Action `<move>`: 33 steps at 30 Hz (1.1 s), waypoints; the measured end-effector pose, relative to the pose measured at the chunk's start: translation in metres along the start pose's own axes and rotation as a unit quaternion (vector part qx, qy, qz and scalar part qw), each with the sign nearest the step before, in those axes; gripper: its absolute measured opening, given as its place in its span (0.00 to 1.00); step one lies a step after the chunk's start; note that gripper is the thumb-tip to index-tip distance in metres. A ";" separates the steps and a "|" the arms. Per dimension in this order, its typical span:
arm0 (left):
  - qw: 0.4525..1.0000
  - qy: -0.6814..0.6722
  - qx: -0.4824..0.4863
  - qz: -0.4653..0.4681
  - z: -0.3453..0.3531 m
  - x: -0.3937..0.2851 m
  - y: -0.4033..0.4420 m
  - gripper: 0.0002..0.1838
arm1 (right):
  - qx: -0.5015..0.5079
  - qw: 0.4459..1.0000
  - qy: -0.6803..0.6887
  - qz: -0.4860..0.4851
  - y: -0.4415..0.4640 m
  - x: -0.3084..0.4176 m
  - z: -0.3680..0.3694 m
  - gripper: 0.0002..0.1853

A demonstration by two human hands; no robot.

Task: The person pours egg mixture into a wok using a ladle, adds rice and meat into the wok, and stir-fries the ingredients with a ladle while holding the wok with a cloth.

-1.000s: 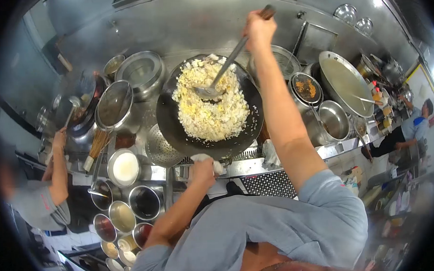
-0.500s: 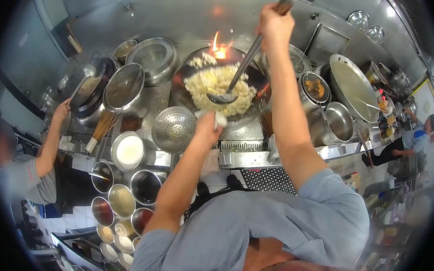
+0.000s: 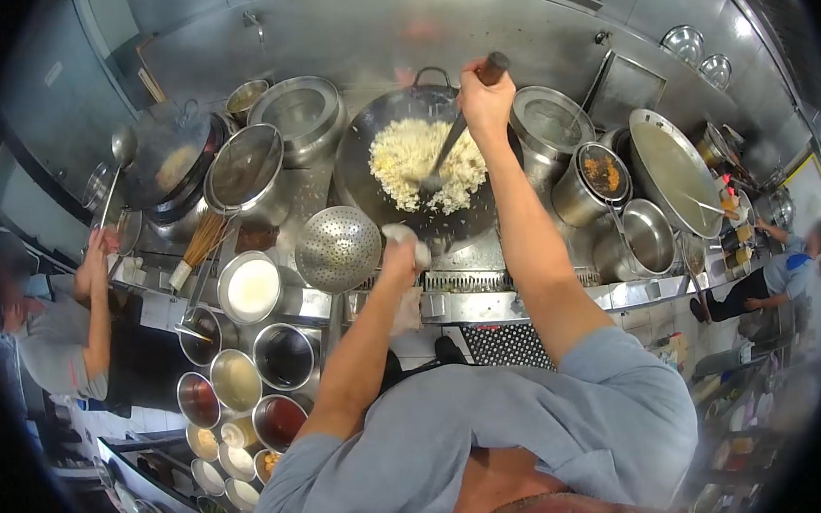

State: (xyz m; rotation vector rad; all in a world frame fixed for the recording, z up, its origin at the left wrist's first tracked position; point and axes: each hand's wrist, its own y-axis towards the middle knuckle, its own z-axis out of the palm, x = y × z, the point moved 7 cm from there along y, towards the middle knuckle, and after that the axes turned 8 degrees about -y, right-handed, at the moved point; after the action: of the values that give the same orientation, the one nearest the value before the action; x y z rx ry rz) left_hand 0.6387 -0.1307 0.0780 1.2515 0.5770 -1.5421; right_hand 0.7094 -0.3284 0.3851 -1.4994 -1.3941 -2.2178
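A dark wok (image 3: 355,171) sits on the stove in front of me, with a mound of fried rice (image 3: 410,159) in it. My right hand (image 3: 487,108) is closed round the wooden handle of a ladle (image 3: 449,150), held steeply with its bowl down in the rice; the bowl is blurred. At the wok's near rim, my left hand (image 3: 398,262) grips a folded white cloth (image 3: 409,234). Whether a wok handle is under the cloth is hidden. Just left of that hand rests a perforated strainer (image 3: 338,249).
Pots of sauce, such as a dark one (image 3: 283,356), stand at lower left, near a bowl of white liquid (image 3: 253,291). A wide pan of liquid (image 3: 671,173) is at right. A co-worker (image 3: 62,340) holds a ladle at left; another person (image 3: 783,274) is far right.
The flames behind the wok are gone, and the wok now sits flatter, its far handle showing. My right hand and ladle have shifted left, and the rice has gathered into a rounder mound.
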 end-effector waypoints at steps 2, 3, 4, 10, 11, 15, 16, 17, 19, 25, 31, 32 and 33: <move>0.922 -0.183 -0.215 -0.266 0.002 0.028 -0.033 0.12 | -0.010 0.998 0.049 0.040 0.017 0.028 -0.012 0.01; 0.922 -0.184 -0.212 -0.268 0.013 0.011 -0.036 0.12 | -0.030 0.995 0.085 0.043 0.034 0.031 -0.022 0.01; 0.921 -0.173 -0.239 -0.256 0.018 -0.014 -0.034 0.14 | -0.047 0.990 0.123 0.045 0.058 0.033 -0.027 0.02; 0.926 -0.070 -0.253 -0.270 -0.017 -0.008 0.061 0.14 | -0.015 0.981 0.178 -0.072 0.094 0.095 -0.043 0.03; 0.926 -0.027 -0.265 -0.269 -0.022 -0.001 0.069 0.14 | -0.025 0.979 0.181 -0.094 0.090 0.087 -0.047 0.03; 0.933 -0.023 -0.206 -0.295 -0.022 0.009 0.071 0.16 | 0.002 0.993 0.100 0.064 0.011 -0.054 -0.017 0.02; 0.934 -0.025 -0.207 -0.291 -0.020 0.006 0.075 0.16 | 0.036 0.993 0.101 0.051 -0.005 -0.052 -0.014 0.02; 0.932 -0.029 -0.215 -0.290 -0.020 0.005 0.069 0.18 | 0.053 0.996 0.065 0.026 -0.027 -0.041 -0.012 0.03; 0.919 0.004 -0.265 -0.293 -0.024 0.006 0.065 0.18 | 0.073 0.993 0.066 -0.063 -0.057 -0.023 -0.007 0.08; 0.929 -0.013 -0.208 -0.307 -0.021 0.014 0.060 0.17 | -0.020 0.987 0.119 0.107 0.045 -0.039 0.019 0.03; 0.923 -0.011 -0.188 -0.335 -0.019 0.008 0.060 0.24 | 0.121 0.992 0.011 -0.021 0.025 -0.072 0.034 0.03; 0.925 -0.010 -0.184 -0.334 -0.015 0.009 0.062 0.24 | 0.116 0.993 0.005 0.035 0.050 -0.063 0.030 0.03; 0.923 -0.003 -0.189 -0.335 -0.016 0.008 0.061 0.25 | 0.098 0.994 0.020 0.046 0.067 -0.048 0.020 0.04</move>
State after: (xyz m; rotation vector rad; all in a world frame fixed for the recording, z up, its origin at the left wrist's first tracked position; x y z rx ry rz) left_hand 0.7010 -0.1426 0.0792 0.7768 1.3299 -1.8582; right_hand 0.7835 -0.3688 0.3900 -1.4149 -1.4507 -1.9829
